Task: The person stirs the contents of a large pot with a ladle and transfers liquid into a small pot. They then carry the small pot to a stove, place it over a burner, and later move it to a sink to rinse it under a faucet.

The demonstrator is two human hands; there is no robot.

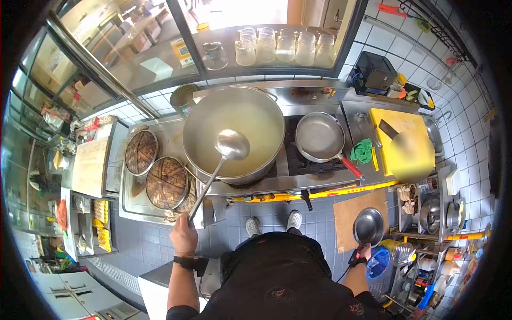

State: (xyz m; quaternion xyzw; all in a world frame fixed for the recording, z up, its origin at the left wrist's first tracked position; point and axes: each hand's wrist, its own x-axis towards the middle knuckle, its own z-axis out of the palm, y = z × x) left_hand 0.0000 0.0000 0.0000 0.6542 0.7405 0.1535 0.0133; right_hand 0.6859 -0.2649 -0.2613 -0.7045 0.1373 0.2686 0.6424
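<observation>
My left hand (pixel 184 236) is closed around the end of a long-handled metal ladle (pixel 233 145). The ladle's bowl hangs over a large steel stockpot (pixel 278 118) of pale, cloudy liquid. Low on the right, my right hand (pixel 364 254) grips the handle of a small dark frying pan (pixel 368 226), whose inside faces up. Beneath that pan a sheet of brown cardboard (pixel 344 213) lies on the floor. On the stove beside the pot rests a grey frying pan (pixel 319 136) with a red handle.
Two woven-lidded round steamers (pixel 167 183) stand left of the pot. A yellow cutting board (pixel 385 120) carries a cleaver (pixel 388 128) and a blurred patch; a green cloth (pixel 361 151) lies beside it. Glass jugs (pixel 286 45) line the window ledge. A yellow pipe (pixel 341 191) runs along the stove front.
</observation>
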